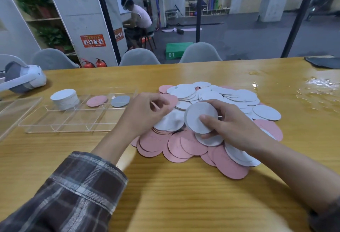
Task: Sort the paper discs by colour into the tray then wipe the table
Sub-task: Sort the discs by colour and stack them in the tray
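A big heap of paper discs (230, 99), white and pink, lies on the wooden table in front of me. My right hand (230, 126) holds a small stack of white discs (199, 115) upright over the heap, thumb on its face. My left hand (145, 112) hovers at the heap's left edge with its fingers curled; a pink disc (172, 100) sits at its fingertips, and whether it grips that disc is unclear. Left of the heap stands a clear divided tray (73, 121) with a stack of white discs (65, 98), a pink disc (97, 100) and a grey disc (120, 100) in separate compartments.
The tray's clear lid (12, 110) lies at the far left. A white headset (24, 77) rests at the back left. A grey cloth (323, 62) lies at the back right, with a wet patch (316, 88) on the table near it. Grey chairs stand behind the table.
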`<action>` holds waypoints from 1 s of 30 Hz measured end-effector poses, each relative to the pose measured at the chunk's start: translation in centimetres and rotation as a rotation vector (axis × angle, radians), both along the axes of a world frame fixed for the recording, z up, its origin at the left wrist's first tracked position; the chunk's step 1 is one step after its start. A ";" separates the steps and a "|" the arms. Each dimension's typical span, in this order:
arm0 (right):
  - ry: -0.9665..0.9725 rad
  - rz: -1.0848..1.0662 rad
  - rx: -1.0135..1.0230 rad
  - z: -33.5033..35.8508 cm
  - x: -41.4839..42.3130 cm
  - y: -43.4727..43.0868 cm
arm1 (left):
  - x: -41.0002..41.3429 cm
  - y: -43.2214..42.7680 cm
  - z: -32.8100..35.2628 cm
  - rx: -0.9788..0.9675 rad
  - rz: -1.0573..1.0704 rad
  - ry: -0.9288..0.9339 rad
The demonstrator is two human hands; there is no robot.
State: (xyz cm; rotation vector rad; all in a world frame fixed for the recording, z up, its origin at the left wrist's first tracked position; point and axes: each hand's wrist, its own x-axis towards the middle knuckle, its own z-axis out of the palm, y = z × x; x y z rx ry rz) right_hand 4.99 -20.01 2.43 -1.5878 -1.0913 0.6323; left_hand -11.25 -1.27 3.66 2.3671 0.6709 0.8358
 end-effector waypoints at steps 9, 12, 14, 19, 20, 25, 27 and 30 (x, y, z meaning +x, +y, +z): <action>-0.067 -0.062 -0.033 0.2 0.5 -0.2 | -0.6 0.1 0.3 0.019 0.045 0.226; -0.079 -0.066 -0.036 0.1 0.5 -0.1 | -0.6 0.1 0.2 0.006 0.025 0.135; -0.089 -0.073 -0.038 0.2 0.4 -0.1 | -0.6 0.2 0.5 -0.077 -0.039 0.063; -0.086 -0.081 -0.047 0.4 0.2 -0.2 | -0.6 -0.3 1.3 -0.336 -0.287 -0.020; -0.084 -0.080 -0.045 0.4 0.2 -0.2 | -0.5 -0.3 1.2 -0.346 -0.316 -0.016; -0.001 -0.045 -0.024 0.4 0.1 -0.1 | 0.0 -0.7 0.7 -0.373 -0.354 -0.060; 0.056 -0.012 -0.042 0.5 -0.1 0.0 | 0.5 -1.4 0.2 -0.336 -0.341 -0.115; 0.119 0.051 -0.071 0.7 -0.6 -0.1 | 1.1 -2.4 -0.6 -0.220 -0.299 -0.180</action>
